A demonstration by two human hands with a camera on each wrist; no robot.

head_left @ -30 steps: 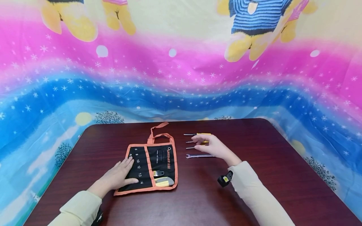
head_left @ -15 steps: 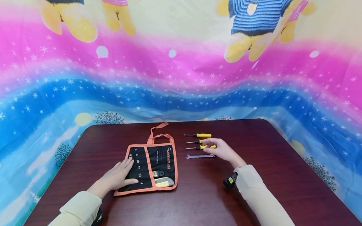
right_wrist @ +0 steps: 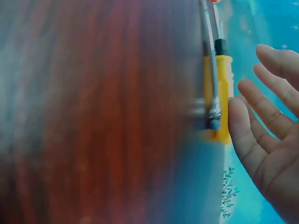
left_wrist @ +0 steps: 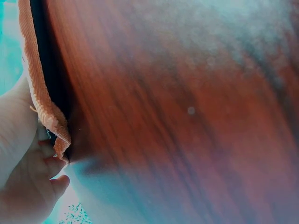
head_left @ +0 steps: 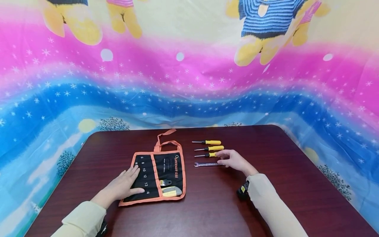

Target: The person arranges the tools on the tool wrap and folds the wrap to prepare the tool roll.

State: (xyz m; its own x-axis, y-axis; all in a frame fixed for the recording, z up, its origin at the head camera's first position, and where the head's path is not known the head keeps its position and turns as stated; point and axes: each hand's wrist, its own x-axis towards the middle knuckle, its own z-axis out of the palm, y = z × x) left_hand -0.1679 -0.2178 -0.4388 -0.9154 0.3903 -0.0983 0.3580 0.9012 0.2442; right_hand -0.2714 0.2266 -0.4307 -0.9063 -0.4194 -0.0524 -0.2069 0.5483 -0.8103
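My left hand (head_left: 121, 185) rests flat on the left side of a black tool roll (head_left: 170, 169) with orange trim, its fingers extended. The roll's orange edge (left_wrist: 37, 74) shows beside that hand in the left wrist view. My right hand (head_left: 238, 162) is over the right end of a silver wrench (head_left: 207, 164), partly covering it and the handle of the nearest screwdriver (head_left: 211, 154). In the right wrist view, the fingers are apart and hold nothing; the wrench (right_wrist: 212, 79) and a yellow screwdriver handle (right_wrist: 225, 98) lie beside the thumb.
Two more yellow-handled screwdrivers, the middle one (head_left: 215, 148) and the farthest one (head_left: 213, 142), lie parallel behind. A yellow utility knife (head_left: 171, 191) and a small black item (head_left: 165, 182) sit in the roll's pocket. An orange strap (head_left: 158, 140) extends toward the table's (head_left: 251, 133) back edge.
My right hand has moved right and nearer, from over the screwdrivers to the wrench's right end, uncovering the yellow handles. My left hand stays on the roll.
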